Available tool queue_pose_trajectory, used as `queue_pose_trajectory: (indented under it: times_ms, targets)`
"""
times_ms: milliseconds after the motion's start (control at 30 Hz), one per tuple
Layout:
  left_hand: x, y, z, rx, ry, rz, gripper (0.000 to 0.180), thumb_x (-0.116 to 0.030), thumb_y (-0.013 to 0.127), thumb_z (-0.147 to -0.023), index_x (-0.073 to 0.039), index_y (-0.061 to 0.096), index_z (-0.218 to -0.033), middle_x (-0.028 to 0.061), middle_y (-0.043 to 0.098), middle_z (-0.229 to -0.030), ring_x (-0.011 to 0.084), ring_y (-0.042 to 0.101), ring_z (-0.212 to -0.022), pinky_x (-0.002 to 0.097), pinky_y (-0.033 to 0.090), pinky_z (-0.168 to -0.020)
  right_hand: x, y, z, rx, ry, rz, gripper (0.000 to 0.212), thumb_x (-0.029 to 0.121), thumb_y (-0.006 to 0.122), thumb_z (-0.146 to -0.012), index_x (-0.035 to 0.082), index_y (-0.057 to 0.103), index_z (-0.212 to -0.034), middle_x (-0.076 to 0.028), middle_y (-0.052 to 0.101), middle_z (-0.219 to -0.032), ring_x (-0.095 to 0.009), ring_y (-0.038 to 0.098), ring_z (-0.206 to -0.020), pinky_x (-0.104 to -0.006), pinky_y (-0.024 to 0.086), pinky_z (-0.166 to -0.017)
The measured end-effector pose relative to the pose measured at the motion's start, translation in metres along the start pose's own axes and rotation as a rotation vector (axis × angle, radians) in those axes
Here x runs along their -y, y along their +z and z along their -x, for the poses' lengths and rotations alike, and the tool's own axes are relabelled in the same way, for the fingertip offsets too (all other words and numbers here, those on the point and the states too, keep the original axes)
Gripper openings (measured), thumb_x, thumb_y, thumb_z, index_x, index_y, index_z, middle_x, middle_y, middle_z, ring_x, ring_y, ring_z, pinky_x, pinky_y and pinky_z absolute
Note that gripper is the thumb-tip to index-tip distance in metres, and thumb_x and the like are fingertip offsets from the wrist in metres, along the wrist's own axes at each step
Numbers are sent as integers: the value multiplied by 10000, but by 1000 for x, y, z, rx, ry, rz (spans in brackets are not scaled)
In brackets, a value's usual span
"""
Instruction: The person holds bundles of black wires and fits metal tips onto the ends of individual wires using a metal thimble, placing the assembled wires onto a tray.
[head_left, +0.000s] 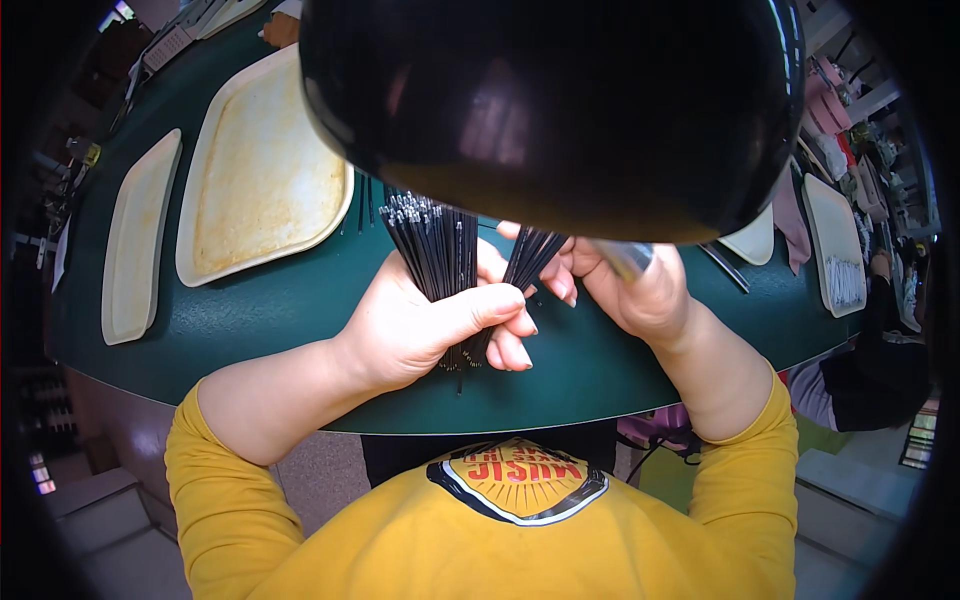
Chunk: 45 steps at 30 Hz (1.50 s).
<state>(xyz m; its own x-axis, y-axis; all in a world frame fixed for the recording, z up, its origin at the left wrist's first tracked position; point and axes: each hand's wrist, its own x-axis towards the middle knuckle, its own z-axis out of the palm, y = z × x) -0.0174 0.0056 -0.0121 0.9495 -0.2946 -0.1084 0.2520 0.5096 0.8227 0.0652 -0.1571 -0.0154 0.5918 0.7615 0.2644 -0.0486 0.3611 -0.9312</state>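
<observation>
My left hand (395, 320) is closed round a thick bundle of thin black wires (430, 245) with silvery tips pointing away from me. The bundle fans into two groups, and the smaller one (530, 255) leans right above my thumb. My right hand (650, 300) is close beside that smaller group, its fingers curled and partly hidden by the dark shade. A blurred silver metal tool (628, 260) lies in its grip; its exact kind does not show. Whether the right fingertips touch the wires I cannot tell.
A large black lamp shade (550, 110) hangs over the green table (290, 300) and hides its middle. On the left are a big stained tray (265, 170) and a narrow tray (140, 240). At right, a metal rod (725, 268) and a tray (835, 220) with thin white pieces.
</observation>
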Motion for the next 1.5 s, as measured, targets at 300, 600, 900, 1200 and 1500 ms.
queue_pose_trajectory:
  times_ms: [300,600,900,1200,1500]
  targets:
    - [0,7,3,4,-68,-6,156,-89,470,-812,43,466,-894,132,559,-770,199,593,-683,267,499,-616,13,7,-2,162,248,37,183,140,425,-834,-19,513,-859,-65,525,-708,-113,521,-643,-200,413,-584]
    - [5,-2,5,-95,548,-712,107,-76,555,-758,-14,502,-688,30,499,-646,100,473,-600,210,387,-574,7,-5,0,-204,160,-185,213,193,340,-873,15,445,-926,24,335,-598,-16,273,-473,-127,235,-410]
    - [15,-4,-7,34,236,-504,151,-117,440,-833,10,493,-771,73,528,-626,143,546,-589,263,457,-611,9,-12,-2,-99,112,25,263,118,334,-835,-8,503,-992,-9,473,-641,-17,326,-486,-130,269,-437]
    - [-1,9,3,70,-118,-107,129,-93,462,-815,9,526,-862,75,529,-566,56,406,-356,164,328,-337,11,0,-2,-109,127,39,239,47,393,-805,1,510,-1008,-57,540,-731,-26,384,-517,-144,332,-486]
    - [5,10,2,9,-59,-97,156,-113,429,-834,22,496,-875,79,541,-626,59,415,-383,156,332,-359,5,6,-1,-96,-1,354,117,84,601,-704,8,546,-773,8,506,-663,-19,415,-569,-155,354,-522]
